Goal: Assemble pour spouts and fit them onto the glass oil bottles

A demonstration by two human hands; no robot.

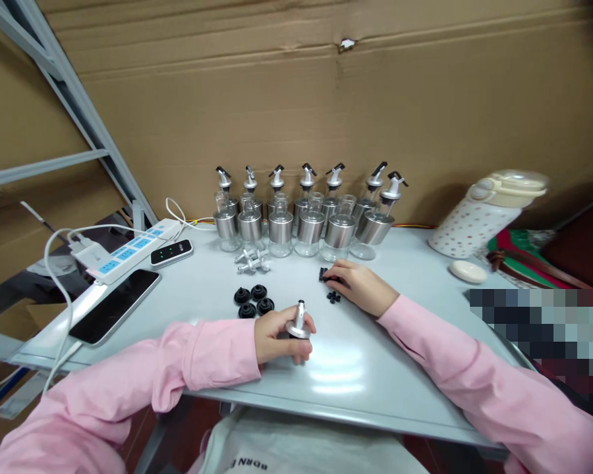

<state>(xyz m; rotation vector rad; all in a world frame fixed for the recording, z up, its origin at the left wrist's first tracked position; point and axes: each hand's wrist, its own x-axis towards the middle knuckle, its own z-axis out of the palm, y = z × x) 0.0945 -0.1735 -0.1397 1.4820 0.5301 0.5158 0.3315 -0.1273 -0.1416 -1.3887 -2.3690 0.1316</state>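
My left hand (279, 337) is closed round a silver pourer cap (298, 324) with a thin spout pointing up, held just above the grey table (356, 375). Further right, my right hand (358, 284) rests on the table with its fingertips pinched on small black parts (326, 275); a few more tiny black pieces (333, 297) lie beside it. Several black rubber stoppers (254, 301) sit just beyond my left hand. Loose silver spouts (251, 261) lie behind them. Both arms wear pink sleeves.
Several glass oil bottles (306, 224) with silver collars and pourer tops stand in rows against the cardboard wall. A phone (116, 304), power strip (128, 253) and small black device (172, 251) lie left. A spotted thermos (484, 214) and white lid (467, 270) sit right.
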